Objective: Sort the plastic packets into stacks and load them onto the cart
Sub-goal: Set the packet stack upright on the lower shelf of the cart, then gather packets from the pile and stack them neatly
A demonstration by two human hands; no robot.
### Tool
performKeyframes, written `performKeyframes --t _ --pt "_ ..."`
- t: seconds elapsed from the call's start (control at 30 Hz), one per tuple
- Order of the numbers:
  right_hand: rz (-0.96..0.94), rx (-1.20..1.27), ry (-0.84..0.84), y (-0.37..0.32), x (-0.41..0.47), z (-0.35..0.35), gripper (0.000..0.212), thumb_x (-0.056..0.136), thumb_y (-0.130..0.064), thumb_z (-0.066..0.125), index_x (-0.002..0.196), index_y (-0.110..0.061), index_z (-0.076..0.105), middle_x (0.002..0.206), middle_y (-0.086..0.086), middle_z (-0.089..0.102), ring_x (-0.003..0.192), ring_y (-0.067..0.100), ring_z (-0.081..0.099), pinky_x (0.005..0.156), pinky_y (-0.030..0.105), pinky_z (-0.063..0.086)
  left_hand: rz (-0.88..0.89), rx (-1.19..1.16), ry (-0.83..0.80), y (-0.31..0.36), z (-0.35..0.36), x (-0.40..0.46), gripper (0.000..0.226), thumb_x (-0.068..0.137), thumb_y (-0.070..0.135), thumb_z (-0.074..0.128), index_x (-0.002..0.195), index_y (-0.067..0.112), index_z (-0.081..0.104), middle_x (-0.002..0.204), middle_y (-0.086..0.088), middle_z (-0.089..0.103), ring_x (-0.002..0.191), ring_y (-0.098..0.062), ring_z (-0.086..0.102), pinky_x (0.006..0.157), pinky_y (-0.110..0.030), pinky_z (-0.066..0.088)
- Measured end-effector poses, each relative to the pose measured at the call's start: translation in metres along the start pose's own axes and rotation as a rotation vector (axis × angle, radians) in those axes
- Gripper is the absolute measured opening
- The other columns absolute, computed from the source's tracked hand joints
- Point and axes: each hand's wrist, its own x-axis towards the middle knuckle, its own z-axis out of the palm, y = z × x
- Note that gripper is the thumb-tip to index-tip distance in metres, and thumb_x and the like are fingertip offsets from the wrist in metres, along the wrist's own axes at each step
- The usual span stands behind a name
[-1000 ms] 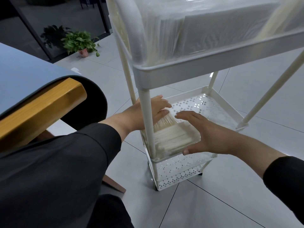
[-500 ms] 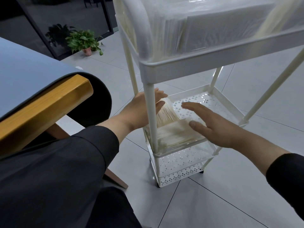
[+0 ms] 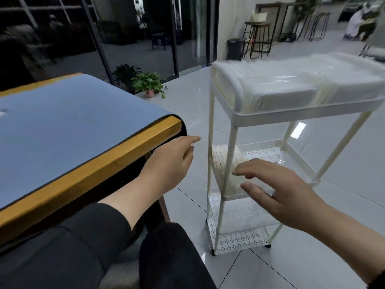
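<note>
A white three-tier cart [image 3: 234,119] stands on the tiled floor to my right. Its top tray holds a large stack of clear plastic packets [image 3: 291,86]. A smaller stack of packets [image 3: 223,161] lies on the middle tray, at its near left corner behind the cart post. My left hand [image 3: 173,161] is outside the cart, left of that post, fingers relaxed and holding nothing. My right hand [image 3: 279,190] hovers in front of the middle tray with fingers spread, empty, partly hiding the small stack.
A table [image 3: 68,126] with a blue-grey mat and wooden edge sits at my left, close to the cart. A potted plant [image 3: 149,84] stands by the glass wall behind. Bar stools [image 3: 258,36] and a dark bin [image 3: 235,47] are far back. My dark-clothed legs fill the bottom.
Both hands have let go of the small stack and pulled back out of the middle tray. My view has risen, showing the table top and the room beyond.
</note>
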Motion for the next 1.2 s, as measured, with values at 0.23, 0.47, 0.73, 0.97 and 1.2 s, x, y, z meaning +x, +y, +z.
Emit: performKeyframes --t 0.23,0.47,0.73,0.97,1.2 --pt "-0.191 0.228 0.022 -0.155 0.092 0.037 0.029 0.098 -0.044 0.051 0.118 -0.031 0.068 0.119 -0.023 0.063 0.112 0.005 0.062 0.090 0.021 0.051 -0.047 0.085 0.330 -0.037 -0.140 -0.093 0.039 0.101 0.016 0.049 0.138 0.020 0.062 0.135 0.004 0.066 0.119 -0.008 0.055 0.094 -0.019 0.042" --pt "-0.331 0.280 -0.161 -0.310 0.230 0.159 0.039 0.085 -0.063 0.044 0.115 -0.044 0.061 0.124 -0.034 0.052 0.117 -0.001 0.054 0.099 0.032 0.048 -0.506 0.243 0.590 -0.160 -0.294 -0.229 0.038 0.104 0.017 0.046 0.140 0.022 0.058 0.142 0.008 0.059 0.131 -0.011 0.049 0.104 -0.027 0.038" --pt "-0.343 0.052 -0.523 -0.424 0.328 0.296 0.049 0.092 -0.059 0.057 0.137 -0.045 0.044 0.142 -0.021 0.042 0.130 0.009 0.046 0.093 0.027 0.035 -0.970 0.271 0.728 -0.275 -0.392 -0.321 0.038 0.102 0.024 0.048 0.138 0.027 0.058 0.144 0.006 0.056 0.126 -0.019 0.054 0.100 -0.032 0.043" --pt "-0.244 -0.010 -0.616 -0.480 0.402 0.399 0.075 0.086 -0.067 0.061 0.148 -0.031 0.038 0.148 -0.001 0.050 0.129 0.024 0.052 0.095 0.034 0.043 -1.170 0.288 0.629 -0.349 -0.396 -0.358 0.040 0.104 0.035 0.049 0.143 0.029 0.053 0.148 0.003 0.053 0.133 -0.022 0.049 0.110 -0.038 0.038" --pt "-0.409 -0.109 -0.677 -0.515 0.475 0.463 0.108 0.072 -0.064 0.079 0.157 -0.027 0.024 0.163 -0.003 0.025 0.146 0.021 0.030 0.115 0.038 0.029 -1.191 0.290 0.515 -0.372 -0.398 -0.364 0.051 0.104 0.049 0.046 0.152 0.033 0.042 0.158 0.009 0.041 0.142 -0.016 0.040 0.115 -0.031 0.030"
